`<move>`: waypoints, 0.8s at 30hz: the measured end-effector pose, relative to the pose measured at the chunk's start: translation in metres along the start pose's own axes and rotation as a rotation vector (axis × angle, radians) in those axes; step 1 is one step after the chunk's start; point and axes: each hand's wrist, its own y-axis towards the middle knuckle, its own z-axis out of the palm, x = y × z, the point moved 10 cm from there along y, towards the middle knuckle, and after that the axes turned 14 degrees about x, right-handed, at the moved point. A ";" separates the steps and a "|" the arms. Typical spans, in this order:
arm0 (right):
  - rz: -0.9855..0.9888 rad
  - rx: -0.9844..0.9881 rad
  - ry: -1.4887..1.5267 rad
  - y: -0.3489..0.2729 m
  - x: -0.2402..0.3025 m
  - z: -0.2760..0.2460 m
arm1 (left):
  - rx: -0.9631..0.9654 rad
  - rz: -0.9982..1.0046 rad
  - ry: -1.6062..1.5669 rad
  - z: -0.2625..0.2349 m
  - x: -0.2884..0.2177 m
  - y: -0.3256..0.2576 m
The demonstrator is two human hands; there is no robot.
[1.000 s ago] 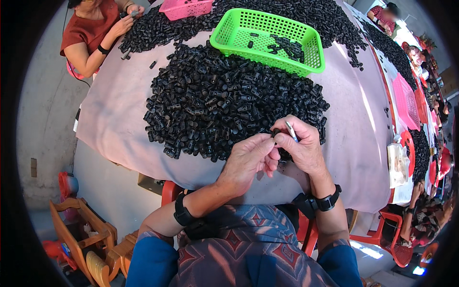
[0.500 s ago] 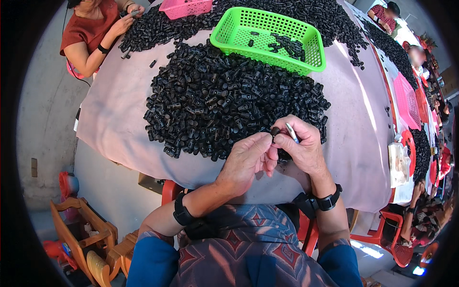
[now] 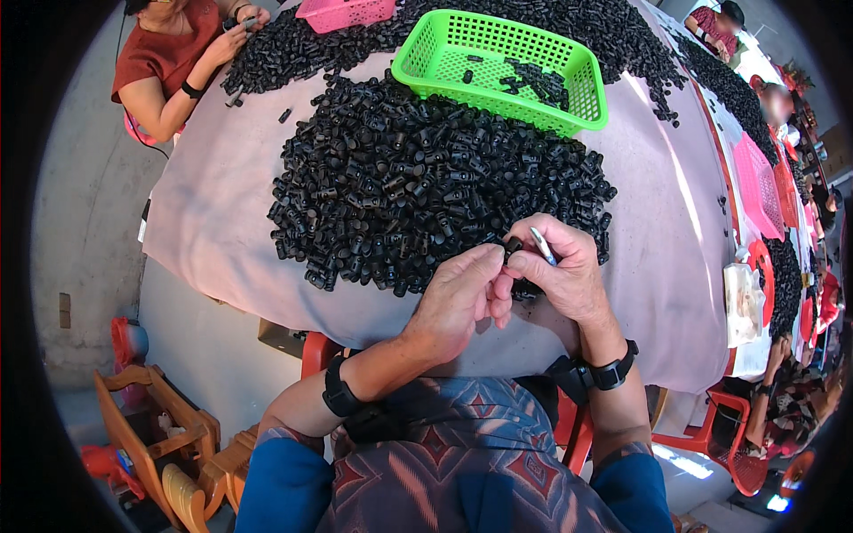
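Note:
Over the near edge of a heap of black cylindrical plastic parts, my two hands meet. Thumb and fingers of my left hand pinch one small black plastic part, whose lower side is hidden by the fingers. My right hand grips the same part from the other side. A slim silver-white tool also sits in my right hand, angled up between thumb and forefinger; its working end is hidden. Beyond the heap stands a green perforated basket with some black parts inside.
A pale pink cloth covers the table. Another person in a red top works at the far left, by a pink basket and more black parts. To the right, another table holds a pink basket. Wooden furniture stands lower left.
The black part between my fingertips has turned or shifted slightly. Both hands stay in nearly the same place, and the green basket looks unchanged.

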 end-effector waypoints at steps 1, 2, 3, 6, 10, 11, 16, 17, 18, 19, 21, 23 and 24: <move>0.012 0.009 0.008 0.000 -0.003 0.000 | -0.004 -0.022 -0.037 0.001 0.001 0.000; 0.023 0.018 0.015 0.000 -0.006 0.000 | -0.008 -0.044 -0.075 0.001 0.003 -0.001; 0.023 0.018 0.016 0.000 -0.006 0.000 | -0.008 -0.044 -0.075 0.001 0.003 -0.001; 0.031 0.014 0.033 -0.001 -0.008 0.001 | 0.008 -0.066 -0.085 0.002 0.005 -0.001; 0.031 -0.015 -0.005 -0.001 -0.009 -0.003 | 0.015 -0.082 -0.091 0.001 0.007 -0.001; 0.033 -0.026 -0.049 -0.001 -0.009 -0.005 | 0.018 -0.077 -0.091 0.001 0.007 0.000; 0.041 -0.050 -0.023 -0.002 -0.008 -0.005 | -0.018 -0.035 -0.027 -0.001 0.002 0.001; 0.063 -0.062 0.019 -0.002 -0.010 -0.006 | -0.035 -0.019 0.001 -0.002 -0.001 0.001; 0.062 -0.063 0.018 -0.002 -0.010 -0.006 | -0.034 -0.019 0.001 -0.002 -0.001 0.001; 0.063 -0.057 0.010 -0.002 -0.010 -0.006 | -0.029 -0.014 -0.001 -0.001 -0.001 0.000; 0.064 -0.051 0.002 -0.002 -0.010 -0.006 | -0.024 -0.008 -0.003 -0.001 -0.002 0.000; 0.072 -0.065 -0.014 -0.003 -0.012 -0.007 | -0.057 -0.030 0.007 -0.006 -0.001 -0.001; 0.072 -0.065 -0.014 -0.003 -0.012 -0.008 | -0.056 -0.030 0.007 -0.007 -0.001 -0.002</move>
